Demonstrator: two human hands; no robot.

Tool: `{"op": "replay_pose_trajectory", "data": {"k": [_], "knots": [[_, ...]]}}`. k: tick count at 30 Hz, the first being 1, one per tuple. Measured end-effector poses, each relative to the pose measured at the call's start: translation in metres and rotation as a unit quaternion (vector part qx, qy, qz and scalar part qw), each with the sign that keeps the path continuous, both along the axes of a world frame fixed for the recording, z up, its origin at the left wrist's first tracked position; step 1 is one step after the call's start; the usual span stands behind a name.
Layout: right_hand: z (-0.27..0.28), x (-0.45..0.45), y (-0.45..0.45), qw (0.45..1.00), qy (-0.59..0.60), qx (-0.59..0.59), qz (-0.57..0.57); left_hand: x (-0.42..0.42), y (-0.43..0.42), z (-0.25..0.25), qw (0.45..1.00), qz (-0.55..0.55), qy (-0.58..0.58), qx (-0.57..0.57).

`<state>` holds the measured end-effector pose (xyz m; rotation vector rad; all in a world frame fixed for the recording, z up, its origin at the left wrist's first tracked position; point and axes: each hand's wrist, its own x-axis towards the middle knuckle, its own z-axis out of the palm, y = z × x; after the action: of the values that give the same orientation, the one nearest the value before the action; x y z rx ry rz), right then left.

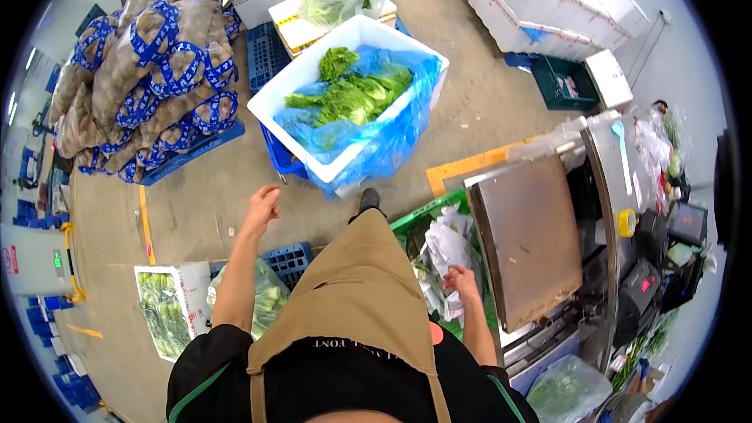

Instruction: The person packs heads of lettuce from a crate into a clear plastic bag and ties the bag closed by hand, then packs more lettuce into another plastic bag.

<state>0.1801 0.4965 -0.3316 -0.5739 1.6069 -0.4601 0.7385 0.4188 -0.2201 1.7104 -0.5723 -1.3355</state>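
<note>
My left hand [264,205] hangs over the floor in front of the white foam box, its fingers curled and nothing seen in them. The white box [274,115] is lined with a blue plastic bag [398,153] and holds leafy green lettuce [350,99]. It sits on something blue. My right hand [460,278] is low at my right side, fingers curled, over a green crate [423,210]. Crumpled white wrapping [446,240] lies in that crate, right by the fingers; whether they grip it I cannot tell.
Net sacks [149,70] are piled on a blue pallet [196,153] at left. Stacked white boxes [548,0] stand at upper right. A metal-topped stand [529,239] is close on my right. A foam box of greens [164,309] is at lower left.
</note>
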Motion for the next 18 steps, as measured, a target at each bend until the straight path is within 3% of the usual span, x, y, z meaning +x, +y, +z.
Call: {"op": "replay_pose_trajectory", "data": {"k": [3,9,12,15,18], "knots": [[0.046,0.009,-0.112,0.992,-0.008,-0.126,-0.015,-0.02,-0.071,0.026,0.999,-0.043,0.007,-0.029],[0.131,0.042,-0.415,0.946,0.024,-0.323,0.025,-0.026,-0.3,0.055,0.974,-0.071,-0.181,-0.117],[0.124,0.083,-0.603,0.91,0.073,-0.403,0.069,-0.024,-0.452,0.042,0.941,-0.07,-0.294,-0.155],[0.133,0.145,-0.762,0.885,0.111,-0.433,0.132,-0.037,-0.595,0.05,0.936,-0.053,-0.328,-0.117],[0.125,0.222,-0.909,0.818,0.167,-0.517,0.189,-0.046,-0.714,0.036,0.896,-0.048,-0.423,-0.127]]}}
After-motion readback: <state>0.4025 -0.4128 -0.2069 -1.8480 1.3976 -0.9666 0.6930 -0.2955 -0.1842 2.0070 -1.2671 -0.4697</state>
